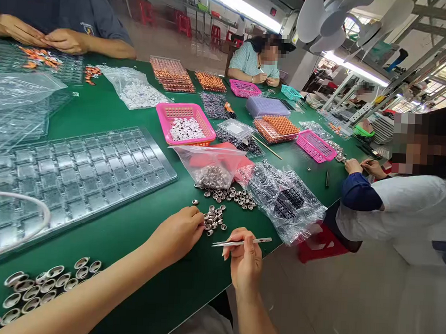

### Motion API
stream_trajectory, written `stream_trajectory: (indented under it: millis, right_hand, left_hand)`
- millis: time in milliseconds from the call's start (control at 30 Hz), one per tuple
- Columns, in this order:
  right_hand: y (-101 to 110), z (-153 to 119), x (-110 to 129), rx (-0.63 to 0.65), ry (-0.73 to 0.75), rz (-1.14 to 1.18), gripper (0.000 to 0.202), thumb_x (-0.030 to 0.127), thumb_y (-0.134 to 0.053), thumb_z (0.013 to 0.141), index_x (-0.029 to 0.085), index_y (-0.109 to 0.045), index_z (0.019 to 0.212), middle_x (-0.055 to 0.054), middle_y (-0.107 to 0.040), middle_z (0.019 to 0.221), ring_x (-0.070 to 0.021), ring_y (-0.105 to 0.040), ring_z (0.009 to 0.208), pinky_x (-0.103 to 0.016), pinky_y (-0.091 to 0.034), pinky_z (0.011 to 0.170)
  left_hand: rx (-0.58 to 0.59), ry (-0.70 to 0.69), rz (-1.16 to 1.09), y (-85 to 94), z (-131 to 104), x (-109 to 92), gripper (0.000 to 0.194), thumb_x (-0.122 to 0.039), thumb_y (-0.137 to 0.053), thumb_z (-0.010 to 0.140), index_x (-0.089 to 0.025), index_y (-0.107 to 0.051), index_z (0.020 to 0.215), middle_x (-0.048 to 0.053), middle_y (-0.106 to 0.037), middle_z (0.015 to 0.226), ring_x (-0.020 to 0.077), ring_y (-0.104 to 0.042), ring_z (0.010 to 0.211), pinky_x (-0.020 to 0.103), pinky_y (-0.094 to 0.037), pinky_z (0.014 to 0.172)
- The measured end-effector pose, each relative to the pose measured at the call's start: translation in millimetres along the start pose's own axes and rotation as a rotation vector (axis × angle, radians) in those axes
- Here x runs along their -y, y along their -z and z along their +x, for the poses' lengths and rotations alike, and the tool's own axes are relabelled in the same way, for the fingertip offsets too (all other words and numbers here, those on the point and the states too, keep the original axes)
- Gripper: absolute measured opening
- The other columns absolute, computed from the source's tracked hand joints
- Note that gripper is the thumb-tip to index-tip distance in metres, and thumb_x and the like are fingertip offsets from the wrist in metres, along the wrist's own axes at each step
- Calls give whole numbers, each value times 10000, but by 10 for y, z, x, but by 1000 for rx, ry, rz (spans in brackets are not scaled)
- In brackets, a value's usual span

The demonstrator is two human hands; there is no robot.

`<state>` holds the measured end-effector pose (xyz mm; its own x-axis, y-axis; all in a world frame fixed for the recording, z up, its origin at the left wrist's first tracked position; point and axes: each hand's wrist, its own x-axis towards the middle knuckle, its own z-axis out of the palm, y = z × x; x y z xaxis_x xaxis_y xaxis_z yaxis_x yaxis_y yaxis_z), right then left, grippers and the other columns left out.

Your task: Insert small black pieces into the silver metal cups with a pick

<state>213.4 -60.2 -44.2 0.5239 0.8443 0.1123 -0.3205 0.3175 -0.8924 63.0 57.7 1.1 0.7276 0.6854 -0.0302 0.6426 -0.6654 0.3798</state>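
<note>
My left hand (pixel 180 233) reaches over the green table (pixel 126 296), its fingertips bent down at the edge of a small pile of round metal parts (pixel 215 217). Whether it pinches one of them is hidden by the fingers. My right hand (pixel 245 255) is closed around silver tweezers (pixel 241 242), which point left toward the left hand and lie nearly level. More of the metal parts (pixel 240 198) are spread just behind the pile, beside a clear zip bag (pixel 213 174) holding similar parts. Another group of ring-like metal parts (pixel 48 287) sits at the lower left.
A clear compartment tray (pixel 84 174) fills the left side. Behind are a pink basket (pixel 186 117) with white pieces and stacked trays with orange parts (pixel 279 127). A plastic bag with black parts (pixel 284 200) lies right. People work at the far left, back and right.
</note>
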Motion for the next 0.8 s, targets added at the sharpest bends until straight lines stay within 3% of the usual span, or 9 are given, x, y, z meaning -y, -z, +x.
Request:
stream_trajectory:
  millis: [400,633,800]
  right_hand:
    - [-1,13,58,-7,-20,-10,382,511,-543,994,192,-668,825,-2,-575,826,-96,-617,554,-245,-516,487]
    - [67,22,82,63,-84,-30,159,376,-732,899,222,-696,924,-2,-620,909,-99,-665,633,-242,-564,565]
    - [122,17,126,147,-177,-29,111,289,-760,877,217,-729,956,-21,-644,945,-116,-696,677,-261,-606,622]
  left_hand:
    - [-9,13,-20,60,-27,-69,150,-124,-516,953,-141,-653,894,107,-713,894,280,-694,882,380,-542,767]
    - [-171,9,-218,79,-486,-45,98,-111,-562,939,-154,-645,970,81,-732,915,239,-706,835,346,-559,735]
    - [-225,85,-440,58,-838,-10,211,-85,-644,876,-152,-673,1074,51,-761,919,191,-731,807,306,-586,758]
